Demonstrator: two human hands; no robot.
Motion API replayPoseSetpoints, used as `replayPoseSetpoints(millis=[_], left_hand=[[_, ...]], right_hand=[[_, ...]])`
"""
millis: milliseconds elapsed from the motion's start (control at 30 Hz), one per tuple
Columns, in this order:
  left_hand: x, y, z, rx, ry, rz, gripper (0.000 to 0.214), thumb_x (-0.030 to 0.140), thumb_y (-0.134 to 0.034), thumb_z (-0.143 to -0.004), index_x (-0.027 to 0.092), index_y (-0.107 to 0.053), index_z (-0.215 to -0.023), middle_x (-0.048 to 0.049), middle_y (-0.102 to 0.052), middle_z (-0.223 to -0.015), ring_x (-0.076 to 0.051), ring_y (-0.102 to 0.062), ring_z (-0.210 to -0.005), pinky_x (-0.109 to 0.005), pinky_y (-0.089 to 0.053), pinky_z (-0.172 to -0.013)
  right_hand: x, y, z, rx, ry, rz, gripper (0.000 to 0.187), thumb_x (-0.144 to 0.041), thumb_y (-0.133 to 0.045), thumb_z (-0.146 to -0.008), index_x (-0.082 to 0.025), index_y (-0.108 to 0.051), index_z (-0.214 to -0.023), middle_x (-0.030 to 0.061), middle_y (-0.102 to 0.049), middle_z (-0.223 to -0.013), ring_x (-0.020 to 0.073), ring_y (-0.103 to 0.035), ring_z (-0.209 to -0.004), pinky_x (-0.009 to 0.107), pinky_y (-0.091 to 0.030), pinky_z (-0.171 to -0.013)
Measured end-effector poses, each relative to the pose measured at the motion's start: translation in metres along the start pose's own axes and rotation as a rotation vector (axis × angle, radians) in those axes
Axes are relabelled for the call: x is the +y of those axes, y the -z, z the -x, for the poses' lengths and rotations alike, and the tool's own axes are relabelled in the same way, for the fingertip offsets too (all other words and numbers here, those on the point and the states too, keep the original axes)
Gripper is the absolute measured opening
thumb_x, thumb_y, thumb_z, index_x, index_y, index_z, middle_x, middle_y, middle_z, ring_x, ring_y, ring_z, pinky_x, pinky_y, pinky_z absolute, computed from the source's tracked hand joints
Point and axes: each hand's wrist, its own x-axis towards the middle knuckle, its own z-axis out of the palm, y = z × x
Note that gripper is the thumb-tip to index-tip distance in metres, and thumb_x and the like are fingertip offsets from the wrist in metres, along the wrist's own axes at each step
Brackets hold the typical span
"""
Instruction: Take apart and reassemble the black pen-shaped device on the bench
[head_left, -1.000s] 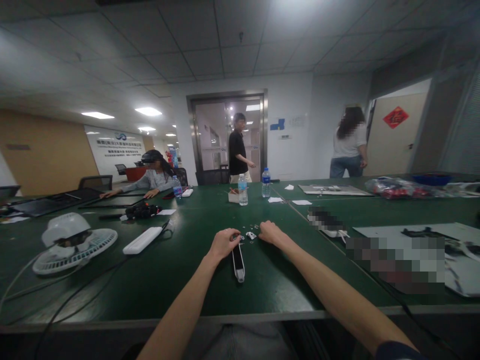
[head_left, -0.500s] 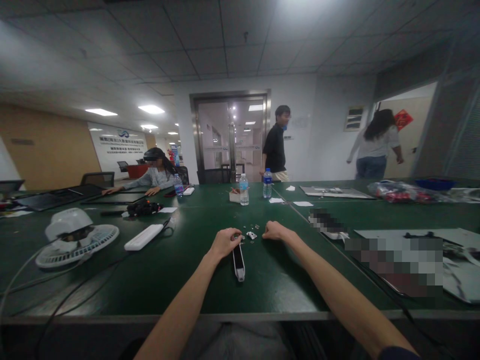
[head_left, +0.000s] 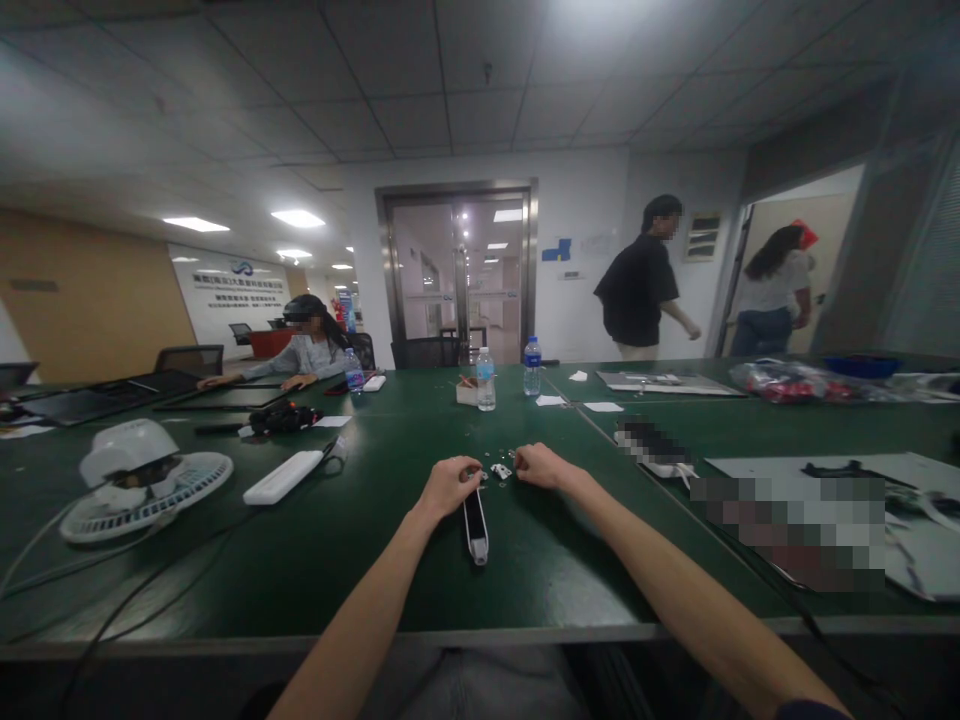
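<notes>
Head view: L hand (head_left: 448, 488) & R hand (head_left: 541, 465) both rest low on green desk (head_left: 352, 585), close together. L fingers (head_left: 471, 473) curled & narrow; R fingers (head_left: 523, 458) also curled, tips just beside small white part (head_left: 501, 471), which lies betw. hands. Can't tell if either hand holds anything tiny. Slim black-&-white device (head_left: 475, 530) lies flat just below L hand, long axis pointing twd person. Tiny metal bits (head_left: 491, 446) scattered just ahead of hands. Further on: water bottle (head_left: 486, 380) by small cardboard box (head_left: 467, 393). To left: white desk fan (head_left: 146, 483), white oblong unit (head_left: 283, 477). Far end: seated co-worker (head_left: 311, 345) w/ headset, hands on desk. Two others (head_left: 641, 270) stand near far wall.
</notes>
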Motion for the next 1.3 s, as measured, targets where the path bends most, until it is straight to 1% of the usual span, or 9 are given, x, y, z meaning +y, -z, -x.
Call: replayPoseSetpoints(millis=[133, 300, 467, 633, 800, 1000, 1067, 1233, 1300], left_hand=[[0.003, -0.001, -0.002, 0.066, 0.112, 0.182, 0.019, 0.028, -0.059, -0.077, 0.016, -0.069, -0.088, -0.0016, -0.068, -0.074, -0.011, -0.059, -0.062, -0.021, -0.046, -0.059], [0.003, -0.002, -0.002, 0.132, 0.146, 0.312, 0.022, 0.03, -0.06, -0.075, 0.014, -0.069, -0.087, -0.0027, -0.068, -0.072, -0.011, -0.058, -0.058, -0.02, -0.045, -0.054], [0.001, -0.003, -0.003, 0.14, 0.156, 0.326, 0.025, 0.031, -0.059, -0.076, 0.014, -0.07, -0.09, -0.0034, -0.067, -0.07, -0.011, -0.057, -0.058, -0.02, -0.045, -0.054], [0.004, -0.002, -0.002, 0.156, 0.143, 0.345, 0.026, 0.033, -0.061, -0.074, 0.013, -0.07, -0.088, -0.0028, -0.066, -0.068, -0.011, -0.054, -0.056, -0.02, -0.043, -0.053], [0.005, -0.001, -0.002, 0.148, 0.142, 0.276, 0.028, 0.036, -0.062, -0.074, 0.014, -0.072, -0.089, -0.0019, -0.064, -0.064, -0.01, -0.051, -0.053, -0.02, -0.041, -0.051], [0.003, -0.001, -0.002, 0.114, 0.11, 0.268, 0.028, 0.036, -0.062, -0.075, 0.015, -0.072, -0.09, -0.0027, -0.065, -0.067, -0.01, -0.05, -0.055, -0.02, -0.039, -0.051], [0.004, 0.001, -0.003, 0.095, 0.107, 0.253, 0.026, 0.035, -0.061, -0.075, 0.015, -0.071, -0.089, -0.0023, -0.066, -0.068, -0.01, -0.05, -0.055, -0.02, -0.039, -0.052], [0.0, 0.007, -0.003, 0.067, 0.111, 0.156, 0.023, 0.031, -0.06, -0.075, 0.016, -0.07, -0.087, -0.0013, -0.065, -0.069, -0.01, -0.051, -0.057, -0.02, -0.041, -0.056], [-0.005, 0.007, -0.002, 0.049, 0.099, 0.114, 0.022, 0.031, -0.058, -0.076, 0.016, -0.07, -0.087, -0.0012, -0.064, -0.068, -0.011, -0.052, -0.058, -0.021, -0.041, -0.057]], right_hand=[[-0.022, -0.008, 0.0, 0.196, 0.17, -0.335, 0.019, -0.028, -0.056, -0.077, -0.014, -0.066, -0.087, 0.0033, -0.067, -0.076, 0.0117, -0.058, -0.067, 0.021, -0.042, -0.062], [-0.046, -0.022, -0.001, 0.202, 0.207, -0.804, 0.029, -0.037, -0.061, -0.074, -0.011, -0.062, -0.087, 0.0031, -0.064, -0.073, 0.0112, -0.055, -0.063, 0.022, -0.042, -0.058], [-0.049, -0.03, -0.002, 0.21, 0.166, -0.94, 0.029, -0.038, -0.063, -0.072, -0.013, -0.06, -0.086, -0.0007, -0.058, -0.064, 0.0086, -0.049, -0.054, 0.021, -0.038, -0.051], [-0.045, -0.034, -0.004, 0.251, 0.126, -0.997, 0.029, -0.035, -0.066, -0.069, -0.014, -0.057, -0.087, 0.0003, -0.06, -0.068, 0.0088, -0.051, -0.056, 0.02, -0.039, -0.051], [-0.042, -0.036, -0.005, 0.258, 0.094, -0.961, 0.031, -0.037, -0.066, -0.068, -0.013, -0.057, -0.086, 0.0019, -0.062, -0.071, 0.0105, -0.055, -0.059, 0.021, -0.041, -0.052], [-0.034, -0.037, -0.008, 0.252, 0.084, -0.835, 0.031, -0.038, -0.064, -0.071, -0.012, -0.059, -0.085, 0.0033, -0.063, -0.073, 0.0115, -0.056, -0.063, 0.022, -0.043, -0.056], [-0.03, -0.034, -0.009, 0.256, 0.101, -0.729, 0.029, -0.038, -0.063, -0.073, -0.012, -0.06, -0.087, 0.0037, -0.064, -0.075, 0.0118, -0.057, -0.065, 0.023, -0.044, -0.059], [-0.011, -0.024, -0.005, 0.332, 0.087, -0.271, 0.018, -0.03, -0.054, -0.082, -0.015, -0.062, -0.087, 0.003, -0.064, -0.079, 0.0121, -0.055, -0.072, 0.024, -0.042, -0.07], [-0.003, -0.022, -0.002, 0.32, 0.079, -0.133, 0.018, -0.027, -0.052, -0.084, -0.016, -0.063, -0.09, 0.0042, -0.064, -0.084, 0.0132, -0.055, -0.077, 0.025, -0.041, -0.074]])
